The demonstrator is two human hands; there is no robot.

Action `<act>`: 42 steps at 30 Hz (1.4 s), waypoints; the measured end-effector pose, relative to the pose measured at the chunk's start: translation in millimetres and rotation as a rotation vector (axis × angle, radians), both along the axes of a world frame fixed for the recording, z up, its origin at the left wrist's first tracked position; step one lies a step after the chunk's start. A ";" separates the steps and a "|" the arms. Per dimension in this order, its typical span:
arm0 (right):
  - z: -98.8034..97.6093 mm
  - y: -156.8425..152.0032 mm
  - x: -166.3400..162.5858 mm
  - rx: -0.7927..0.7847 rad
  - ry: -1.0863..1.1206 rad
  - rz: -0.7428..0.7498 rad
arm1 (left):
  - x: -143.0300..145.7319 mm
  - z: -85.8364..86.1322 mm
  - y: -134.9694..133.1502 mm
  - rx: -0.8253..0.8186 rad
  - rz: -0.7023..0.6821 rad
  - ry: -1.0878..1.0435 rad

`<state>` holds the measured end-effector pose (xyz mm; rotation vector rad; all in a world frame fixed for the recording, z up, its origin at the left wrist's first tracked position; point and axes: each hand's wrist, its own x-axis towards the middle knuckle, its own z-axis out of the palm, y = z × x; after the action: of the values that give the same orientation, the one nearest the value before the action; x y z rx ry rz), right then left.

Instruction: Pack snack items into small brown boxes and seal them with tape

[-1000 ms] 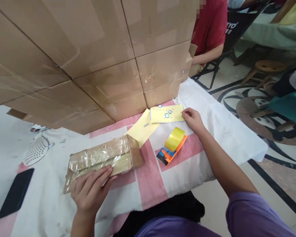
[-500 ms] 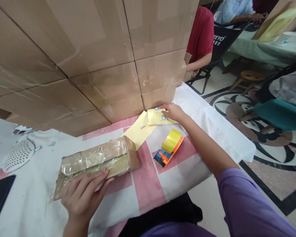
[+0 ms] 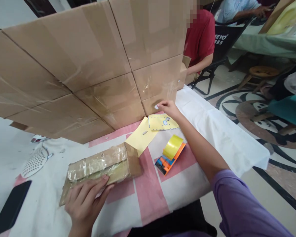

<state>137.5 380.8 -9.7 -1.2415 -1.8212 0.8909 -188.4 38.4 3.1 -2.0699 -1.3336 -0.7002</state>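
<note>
My left hand (image 3: pixel 82 202) grips the near side of a small cardboard box (image 3: pixel 98 161) wrapped in clear tape, its fingers closed over the top edge. Between thumb and fingertips, my right hand (image 3: pixel 169 109) pinches a small white piece of paper (image 3: pixel 156 107) just in front of the big cardboard wall. Below that hand lies a yellow card (image 3: pixel 159 124) with blue drawn edges, dots and small outlined shapes. It overlaps a plain yellow sheet (image 3: pixel 140 136), on which rests a small grey scrap (image 3: pixel 145 133). An orange tape dispenser with a yellow tape roll (image 3: pixel 173 147) lies nearer to me.
Tall taped cardboard (image 3: pixel 101 62) stands along the table's back. A black phone (image 3: pixel 12 207) and a perforated white object (image 3: pixel 36 161) lie at left on the pink and white cloth (image 3: pixel 150 187). A person in a red shirt (image 3: pixel 202 36) sits beyond, near a wooden stool (image 3: pixel 263 72).
My right hand has lifted off the yellow card and now holds the small white piece near the cardboard wall. My left hand stays on the box. The view has shifted slightly.
</note>
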 end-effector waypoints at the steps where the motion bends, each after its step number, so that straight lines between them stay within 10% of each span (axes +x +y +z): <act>1: 13.3 -6.1 -1.8 -0.058 0.186 0.053 | -2.7 -0.3 0.7 0.001 -0.004 0.012; 4: 54.9 -38.6 -11.2 -0.189 0.577 0.260 | -11.5 -2.4 -0.5 0.012 0.009 0.012; 10: 109.8 -126.5 -26.8 -0.172 0.682 0.451 | -17.9 2.5 -16.7 0.051 0.112 -0.112; 17: 141.8 -189.9 -50.8 -0.156 0.665 0.571 | 54.6 76.9 13.0 0.077 -0.033 -0.631; 24: 138.7 -218.6 -68.4 0.068 0.595 0.394 | 90.9 133.9 68.1 -0.301 -0.128 -0.797; 42: 133.4 -203.4 -74.2 0.435 0.202 0.336 | 69.1 112.5 87.3 -0.533 -0.203 -1.193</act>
<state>63.3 177.5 123.6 -0.5672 -1.9526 0.7102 -119.3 125.6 115.6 -2.2308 -2.0801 -2.0605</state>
